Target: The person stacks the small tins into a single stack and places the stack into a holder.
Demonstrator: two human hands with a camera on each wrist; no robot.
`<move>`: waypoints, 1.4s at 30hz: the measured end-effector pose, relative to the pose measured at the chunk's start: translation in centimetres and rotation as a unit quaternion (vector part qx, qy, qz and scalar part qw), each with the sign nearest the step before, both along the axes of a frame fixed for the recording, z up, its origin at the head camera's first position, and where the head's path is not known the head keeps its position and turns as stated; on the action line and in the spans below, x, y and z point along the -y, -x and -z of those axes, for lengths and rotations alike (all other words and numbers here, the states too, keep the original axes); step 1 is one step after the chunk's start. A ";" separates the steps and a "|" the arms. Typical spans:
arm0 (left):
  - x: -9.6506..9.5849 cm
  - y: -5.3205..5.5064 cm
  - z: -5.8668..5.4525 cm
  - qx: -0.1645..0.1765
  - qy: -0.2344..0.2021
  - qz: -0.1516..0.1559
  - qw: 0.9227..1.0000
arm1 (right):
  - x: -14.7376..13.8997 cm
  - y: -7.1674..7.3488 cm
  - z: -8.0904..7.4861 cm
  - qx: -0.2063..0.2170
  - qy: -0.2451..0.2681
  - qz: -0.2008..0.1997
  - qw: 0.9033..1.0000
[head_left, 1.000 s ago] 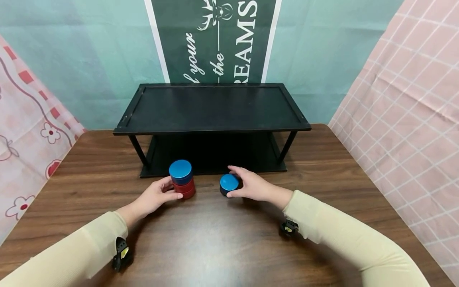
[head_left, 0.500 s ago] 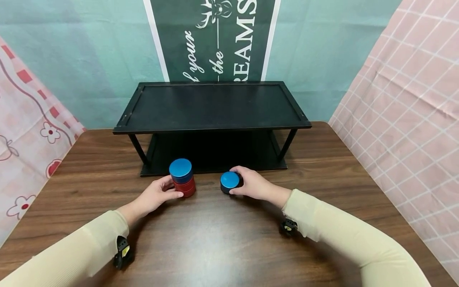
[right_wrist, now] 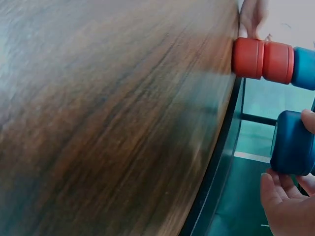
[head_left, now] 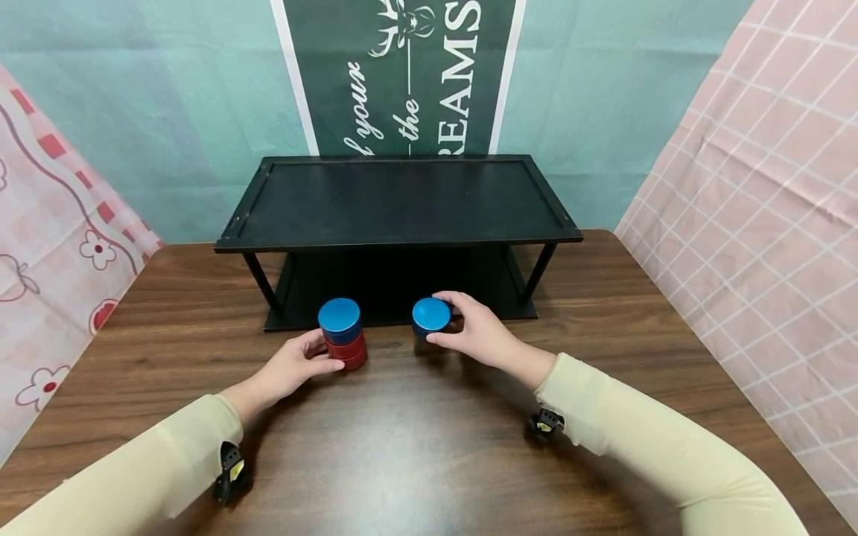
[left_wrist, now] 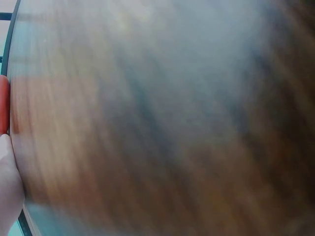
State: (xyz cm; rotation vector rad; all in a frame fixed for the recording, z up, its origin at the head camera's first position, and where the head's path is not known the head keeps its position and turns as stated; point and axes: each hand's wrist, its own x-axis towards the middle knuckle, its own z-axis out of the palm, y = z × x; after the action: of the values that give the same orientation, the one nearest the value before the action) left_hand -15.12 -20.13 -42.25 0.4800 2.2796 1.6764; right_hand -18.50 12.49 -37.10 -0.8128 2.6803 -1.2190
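A stack of two red round tins [head_left: 348, 351] with a blue round tin [head_left: 339, 320] on top stands on the table. My left hand [head_left: 295, 365] grips the red tins low down from the left, thumb in front. At the left edge of the left wrist view, part of a red tin [left_wrist: 4, 105] shows beside that hand. Over to the right, a second blue tin [head_left: 431, 316] is held between the thumb and fingers of my right hand [head_left: 479, 331]. The right wrist view has this blue tin [right_wrist: 293, 142] raised off the tabletop, beside the stack.
Behind the tins stands a black two-tier rack [head_left: 402, 201], its lower shelf [head_left: 395, 286] close behind them. The brown wooden table [head_left: 375, 447] spreads out in front. Patterned cloths hang at the back and on both sides.
My right hand has closed its grip on the second blue tin and lifted it from the table, up and slightly away from me. The left hand and the stack have stayed in place.
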 end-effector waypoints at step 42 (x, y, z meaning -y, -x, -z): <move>0.0 -0.1 0.0 0.012 -0.003 -0.004 1.000 | 1.1 0.3 -4.6 -0.031 0.055 0.008 0.998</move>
State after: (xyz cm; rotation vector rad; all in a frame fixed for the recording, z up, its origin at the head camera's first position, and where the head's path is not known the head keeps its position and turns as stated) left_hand -15.03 -20.10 -42.22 0.4497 2.2643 1.6843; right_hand -18.85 11.41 -32.49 -0.8605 2.6931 -1.3778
